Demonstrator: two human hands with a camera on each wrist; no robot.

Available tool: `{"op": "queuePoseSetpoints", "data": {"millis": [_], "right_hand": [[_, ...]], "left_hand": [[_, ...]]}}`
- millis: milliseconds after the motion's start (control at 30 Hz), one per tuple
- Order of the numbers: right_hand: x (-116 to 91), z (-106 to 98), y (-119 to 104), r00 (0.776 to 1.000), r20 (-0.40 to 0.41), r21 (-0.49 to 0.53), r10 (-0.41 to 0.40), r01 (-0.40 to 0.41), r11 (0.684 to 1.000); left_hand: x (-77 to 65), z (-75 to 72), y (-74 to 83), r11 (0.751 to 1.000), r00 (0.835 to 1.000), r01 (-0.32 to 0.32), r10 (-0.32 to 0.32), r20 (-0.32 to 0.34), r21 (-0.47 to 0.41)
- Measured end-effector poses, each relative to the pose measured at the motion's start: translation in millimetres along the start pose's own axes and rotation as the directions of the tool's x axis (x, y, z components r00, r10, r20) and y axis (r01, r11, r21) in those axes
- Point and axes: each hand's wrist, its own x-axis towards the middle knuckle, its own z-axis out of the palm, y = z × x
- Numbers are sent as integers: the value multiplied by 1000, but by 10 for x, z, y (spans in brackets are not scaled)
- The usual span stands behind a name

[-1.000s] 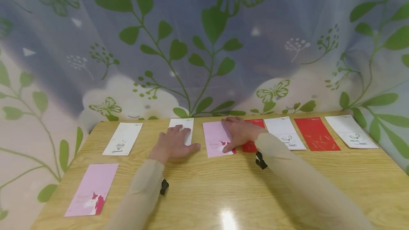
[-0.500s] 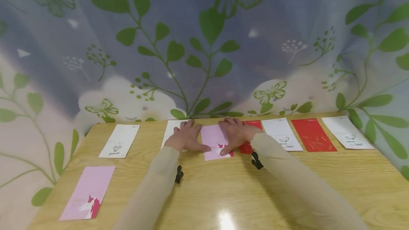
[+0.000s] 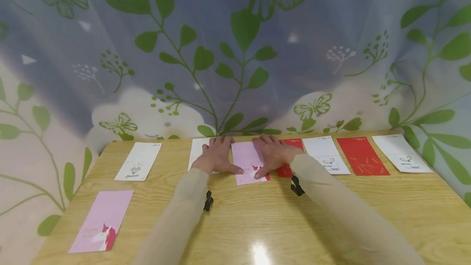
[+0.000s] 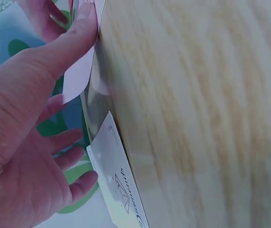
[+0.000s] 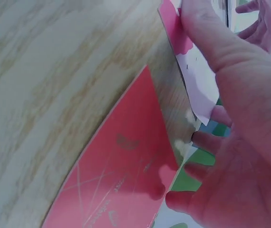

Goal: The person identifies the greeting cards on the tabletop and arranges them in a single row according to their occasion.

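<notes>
A pink envelope-like card [image 3: 244, 156] with a unicorn head lies near the table's far edge, between both hands. The left hand [image 3: 216, 156] reaches in from its left side, fingers spread and straight, with the thumb at the card's near left corner. From the other side, the right hand [image 3: 272, 153] lays its thumb on the unicorn corner, its fingers stretched toward the far edge. In the left wrist view, the left thumb lies flat on the pink card [image 4: 81, 76]. The right wrist view has the right thumb over the pink card's magenta corner [image 5: 177, 28]. Both palms hover over neighbouring cards.
Along the back of the wooden table [image 3: 235, 224] runs a row: white cards [image 3: 139, 160] [image 3: 325, 154] [image 3: 401, 152] and red cards [image 3: 285, 171] [image 3: 362, 156]. A white card [image 3: 196, 148] sits partly under the left hand. Another pink card [image 3: 103, 220] lies front left. A patterned curtain [image 3: 235, 52] hangs behind.
The left hand has moved right, from over the white card to the pink card's left edge. The right hand stays at the pink card's right side, almost unmoved.
</notes>
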Motion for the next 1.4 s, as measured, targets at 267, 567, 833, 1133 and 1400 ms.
{"op": "queuePoseSetpoints", "data": {"millis": [267,567,833,1133,1400], "right_hand": [[-43,80,-6,987,-141,94,-78,91,991],[-91,84,63,933,-357,274,-50,156,949],[-143,65,23,874,-481,508,66,217,834],[-230,40,-79,892,-437,621,115,207,756],[-318,50,-265,903,-419,691,98,247,679]], "left_hand": [[-45,18,34,993,999,10,-15,-48,-113],[-27,42,52,961,986,-103,65,-155,-257],[-143,-41,24,847,983,-137,54,-174,-513],[-302,-79,-100,770,988,-127,45,-144,-626],[-499,-159,-198,751,987,-144,62,-149,-644]]}}
